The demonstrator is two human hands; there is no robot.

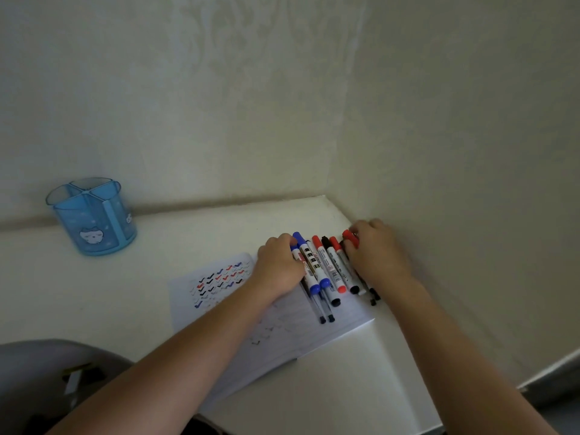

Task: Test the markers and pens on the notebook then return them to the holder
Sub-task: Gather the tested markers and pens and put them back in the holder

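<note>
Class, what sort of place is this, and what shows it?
Probably a home study corner: a white desk set into a wall corner, an open notebook with test ticks, and a blue pen holder.

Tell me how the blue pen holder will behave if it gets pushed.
The pen holder looks like thin see-through plastic with nothing showing inside, so it is probably light and apt to slide on the smooth table. Its broad flat base and squat shape suggest it would rarely tip. Its inner dividers likely keep it stiff.
</note>
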